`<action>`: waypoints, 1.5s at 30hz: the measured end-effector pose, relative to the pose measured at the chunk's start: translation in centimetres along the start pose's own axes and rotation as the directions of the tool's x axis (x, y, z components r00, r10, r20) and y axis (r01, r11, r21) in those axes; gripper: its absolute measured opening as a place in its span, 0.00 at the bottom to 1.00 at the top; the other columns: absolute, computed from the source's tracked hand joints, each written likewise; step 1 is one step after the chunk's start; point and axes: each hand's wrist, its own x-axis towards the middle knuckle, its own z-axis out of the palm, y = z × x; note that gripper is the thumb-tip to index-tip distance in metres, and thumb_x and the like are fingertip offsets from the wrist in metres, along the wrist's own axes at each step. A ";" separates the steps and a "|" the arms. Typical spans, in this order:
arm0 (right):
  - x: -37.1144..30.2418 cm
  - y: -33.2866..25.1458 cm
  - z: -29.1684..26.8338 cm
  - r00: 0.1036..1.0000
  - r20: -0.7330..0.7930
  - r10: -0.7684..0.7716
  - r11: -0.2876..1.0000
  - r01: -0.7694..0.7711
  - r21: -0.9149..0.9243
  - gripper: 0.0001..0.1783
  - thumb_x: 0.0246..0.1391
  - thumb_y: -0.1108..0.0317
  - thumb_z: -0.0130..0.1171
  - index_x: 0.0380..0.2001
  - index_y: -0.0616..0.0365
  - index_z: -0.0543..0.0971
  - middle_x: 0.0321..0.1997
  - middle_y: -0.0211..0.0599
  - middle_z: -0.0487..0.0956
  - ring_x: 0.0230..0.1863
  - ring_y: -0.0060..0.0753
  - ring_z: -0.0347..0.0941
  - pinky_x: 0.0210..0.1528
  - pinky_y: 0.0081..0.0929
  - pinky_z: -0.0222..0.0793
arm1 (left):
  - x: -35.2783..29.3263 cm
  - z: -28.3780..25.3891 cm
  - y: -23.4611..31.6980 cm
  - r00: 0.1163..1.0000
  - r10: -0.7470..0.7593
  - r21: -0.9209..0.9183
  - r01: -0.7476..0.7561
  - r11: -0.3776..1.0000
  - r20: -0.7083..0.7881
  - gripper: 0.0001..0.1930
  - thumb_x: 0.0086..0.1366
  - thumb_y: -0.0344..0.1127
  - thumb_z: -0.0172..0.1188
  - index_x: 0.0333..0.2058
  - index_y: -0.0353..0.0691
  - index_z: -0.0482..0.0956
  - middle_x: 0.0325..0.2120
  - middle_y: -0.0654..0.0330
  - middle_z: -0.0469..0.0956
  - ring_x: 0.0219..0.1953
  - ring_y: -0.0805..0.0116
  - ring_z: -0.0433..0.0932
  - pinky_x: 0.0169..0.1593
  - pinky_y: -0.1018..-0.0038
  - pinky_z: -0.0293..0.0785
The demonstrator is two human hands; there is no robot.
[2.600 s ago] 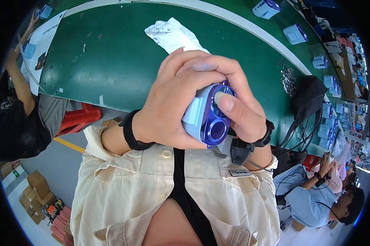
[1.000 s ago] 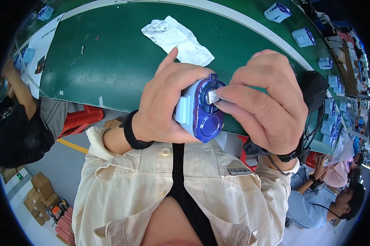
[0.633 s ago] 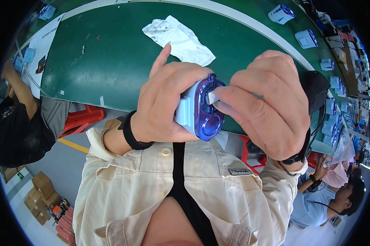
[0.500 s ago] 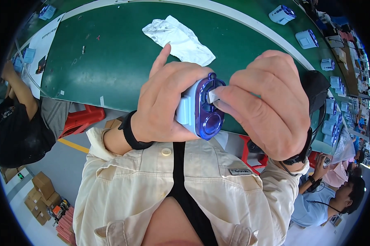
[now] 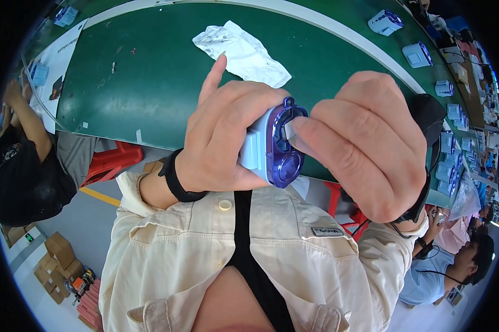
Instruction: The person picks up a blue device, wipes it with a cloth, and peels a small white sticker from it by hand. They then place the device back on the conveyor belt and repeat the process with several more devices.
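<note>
My left hand (image 5: 219, 135) is wrapped round a light-blue plastic device (image 5: 253, 150), held above the near edge of the table. The device has a glossy dark-blue front (image 5: 286, 169) with a small loop on top and two round parts, one over the other. Its index finger stretches away from the grip. Close by on the right, my right hand (image 5: 371, 146) pinches a small white piece (image 5: 289, 131) between thumb and index finger, against the upper round part. What that piece is made of cannot be told, as the fingertips cover much of it.
A crumpled white cloth (image 5: 244, 52) lies on the green table (image 5: 150, 72) beyond my hands. Similar blue devices (image 5: 386, 22) stand along the right side. A black object (image 5: 426, 116) sits beside my right wrist. Other people work at left and right; red stools (image 5: 114, 160) stand below.
My right hand has shifted slightly to the right and turned a little, still pinching the white piece at the device's front. The device has moved a touch to the right in my left hand.
</note>
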 end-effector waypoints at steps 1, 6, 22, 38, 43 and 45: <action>0.0 0.0 0.0 1.000 0.006 -0.004 1.000 0.004 0.002 0.21 0.22 0.72 0.67 0.27 0.72 0.78 0.26 0.44 0.75 0.25 0.41 0.70 0.23 0.32 0.65 | 0.0 0.0 0.0 1.000 0.009 0.008 -0.009 1.000 -0.001 0.35 0.42 0.45 0.75 0.49 0.37 0.72 0.37 0.57 0.79 0.38 0.60 0.79 0.64 0.46 0.54; -0.2 0.2 0.2 1.000 0.015 0.023 1.000 -0.023 0.013 0.21 0.22 0.74 0.67 0.28 0.72 0.78 0.25 0.45 0.75 0.24 0.42 0.70 0.23 0.32 0.65 | 0.0 0.4 -0.2 0.999 0.034 0.067 -0.032 0.997 -0.026 0.34 0.43 0.46 0.73 0.48 0.36 0.72 0.37 0.56 0.79 0.36 0.59 0.79 0.64 0.46 0.54; -0.5 -0.2 -0.5 0.930 0.071 0.360 0.901 -0.366 0.232 0.15 0.36 0.78 0.68 0.33 0.68 0.80 0.29 0.43 0.77 0.28 0.40 0.71 0.29 0.29 0.66 | 0.4 0.1 0.0 0.995 -0.096 -0.010 0.096 0.995 0.040 0.39 0.39 0.44 0.76 0.50 0.37 0.71 0.39 0.56 0.78 0.39 0.57 0.79 0.61 0.47 0.59; -1.6 -2.3 0.8 0.576 0.294 0.763 0.328 -0.736 0.592 0.17 0.46 0.78 0.67 0.42 0.67 0.80 0.44 0.42 0.77 0.44 0.33 0.76 0.51 0.29 0.72 | -0.7 0.6 -0.4 0.975 -0.153 -0.323 0.199 0.925 0.164 0.45 0.34 0.44 0.80 0.53 0.40 0.68 0.45 0.57 0.77 0.44 0.56 0.78 0.59 0.54 0.65; -1.4 -1.7 -0.8 0.488 0.491 0.721 0.143 -0.799 0.584 0.21 0.43 0.77 0.70 0.44 0.67 0.79 0.45 0.43 0.78 0.49 0.34 0.75 0.53 0.31 0.72 | -0.4 0.2 0.0 0.953 -0.146 -0.358 0.238 0.903 0.264 0.43 0.35 0.44 0.79 0.52 0.41 0.69 0.45 0.58 0.77 0.44 0.56 0.78 0.59 0.54 0.66; -1.2 -1.2 -1.1 0.434 0.577 0.691 0.062 -0.832 0.551 0.21 0.42 0.77 0.70 0.43 0.67 0.80 0.44 0.43 0.78 0.50 0.34 0.75 0.53 0.31 0.72 | -0.2 0.1 -0.1 0.949 -0.126 -0.347 0.226 0.910 0.288 0.43 0.35 0.44 0.79 0.52 0.41 0.70 0.45 0.58 0.77 0.44 0.56 0.78 0.58 0.54 0.66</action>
